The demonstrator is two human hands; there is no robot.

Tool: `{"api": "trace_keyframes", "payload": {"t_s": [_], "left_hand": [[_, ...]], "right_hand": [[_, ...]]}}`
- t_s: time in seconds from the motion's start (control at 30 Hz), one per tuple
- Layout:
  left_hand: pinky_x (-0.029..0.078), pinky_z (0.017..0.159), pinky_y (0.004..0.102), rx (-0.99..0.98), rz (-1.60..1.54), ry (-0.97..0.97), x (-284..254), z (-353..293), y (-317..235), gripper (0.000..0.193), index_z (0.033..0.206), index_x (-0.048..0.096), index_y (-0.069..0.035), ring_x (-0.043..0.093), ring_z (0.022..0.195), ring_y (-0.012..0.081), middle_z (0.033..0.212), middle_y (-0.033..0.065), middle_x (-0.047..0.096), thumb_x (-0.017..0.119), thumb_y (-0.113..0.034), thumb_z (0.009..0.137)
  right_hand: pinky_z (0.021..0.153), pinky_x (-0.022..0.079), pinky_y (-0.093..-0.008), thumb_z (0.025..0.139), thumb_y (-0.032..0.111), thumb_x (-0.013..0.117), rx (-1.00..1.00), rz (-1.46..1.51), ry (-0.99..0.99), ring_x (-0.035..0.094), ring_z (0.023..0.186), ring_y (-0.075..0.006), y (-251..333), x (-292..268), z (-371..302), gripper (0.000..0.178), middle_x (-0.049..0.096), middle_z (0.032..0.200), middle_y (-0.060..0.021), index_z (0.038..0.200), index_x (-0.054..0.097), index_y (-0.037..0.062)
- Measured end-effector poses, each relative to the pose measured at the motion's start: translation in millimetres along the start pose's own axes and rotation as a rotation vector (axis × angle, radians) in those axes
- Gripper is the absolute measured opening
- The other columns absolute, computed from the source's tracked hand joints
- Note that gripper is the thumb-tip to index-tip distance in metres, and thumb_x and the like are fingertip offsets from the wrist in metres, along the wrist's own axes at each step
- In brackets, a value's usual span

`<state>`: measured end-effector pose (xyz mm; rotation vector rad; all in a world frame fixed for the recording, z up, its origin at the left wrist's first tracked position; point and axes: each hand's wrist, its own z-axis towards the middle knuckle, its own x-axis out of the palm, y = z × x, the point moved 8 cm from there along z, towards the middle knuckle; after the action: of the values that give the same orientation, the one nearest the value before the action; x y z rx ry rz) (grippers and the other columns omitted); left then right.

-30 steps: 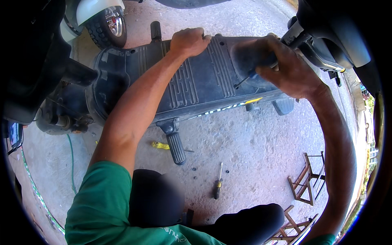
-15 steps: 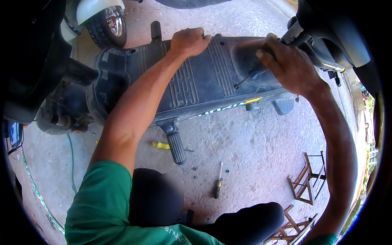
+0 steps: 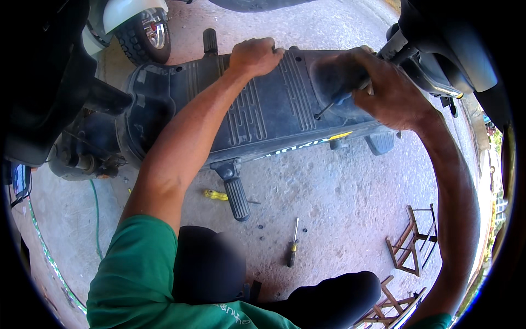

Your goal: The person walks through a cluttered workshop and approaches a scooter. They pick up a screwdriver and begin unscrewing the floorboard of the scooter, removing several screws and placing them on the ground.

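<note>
A dark plastic scooter footboard (image 3: 219, 129) with raised ribs stretches across in front of me. My left hand (image 3: 255, 56) is closed at its far edge, fingers curled over the rim and their tips hidden. Toward the right end, my right hand (image 3: 393, 93) grips a screwdriver (image 3: 341, 100) with a dark, bluish handle, mostly covered by the fingers. Its thin shaft slants down to the left, the tip at a small hole near the footboard's near edge.
On the concrete lie another screwdriver (image 3: 293, 250), a yellow-handled tool (image 3: 215, 194) and several small dark pieces. A ribbed footpeg (image 3: 236, 198) juts toward me. Rusty metal frames (image 3: 415, 239) stand at the right; a wheel (image 3: 147, 34) is at the far left.
My right hand has turned around the screwdriver handle, its thumb and fingers shifting position. The screwdriver tip stays at the same hole, and my left hand has not moved.
</note>
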<state>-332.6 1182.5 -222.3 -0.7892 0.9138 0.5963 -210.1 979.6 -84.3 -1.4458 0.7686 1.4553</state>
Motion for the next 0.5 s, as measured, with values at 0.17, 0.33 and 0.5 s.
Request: {"api": "trace_keyframes", "payload": {"t_s": [0.17, 0.33, 0.5], "left_hand": [[0.053, 0.089, 0.0495, -0.004, -0.024, 0.02, 2, 2, -4, 0.047, 0.105, 0.072, -0.009, 0.068, 0.1, 0.0392, 0.103, 0.0184, 0.073, 0.053, -0.05, 0.095], [0.053, 0.09, 0.0494, -0.022, -0.016, 0.007, -1, 1, 1, 0.046, 0.106, 0.072, -0.008, 0.069, 0.1, 0.0386, 0.103, 0.018, 0.073, 0.054, -0.049, 0.095], [0.054, 0.09, 0.0484, -0.007, -0.002, 0.015, -2, -1, -3, 0.045, 0.107, 0.072, -0.008, 0.07, 0.101, 0.0364, 0.103, 0.0175, 0.074, 0.055, -0.048, 0.096]], "right_hand": [[0.095, 0.055, -0.0459, 0.092, 0.013, 0.058, -0.178, -0.27, -0.075, 0.067, 0.104, -0.0355, 0, 3, -5, 0.037, 0.065, 0.115, -0.0185, 0.128, 0.051, 0.0107], [0.099, 0.052, -0.0502, 0.09, 0.016, 0.058, 0.063, 0.027, 0.06, 0.066, 0.106, -0.0368, 1, -1, 7, 0.031, 0.067, 0.115, -0.0167, 0.12, 0.056, 0.0098], [0.098, 0.053, -0.0515, 0.095, 0.02, 0.06, 0.04, 0.128, -0.054, 0.067, 0.103, -0.0375, 9, -7, 3, 0.024, 0.069, 0.111, -0.0161, 0.117, 0.059, 0.0083]]}}
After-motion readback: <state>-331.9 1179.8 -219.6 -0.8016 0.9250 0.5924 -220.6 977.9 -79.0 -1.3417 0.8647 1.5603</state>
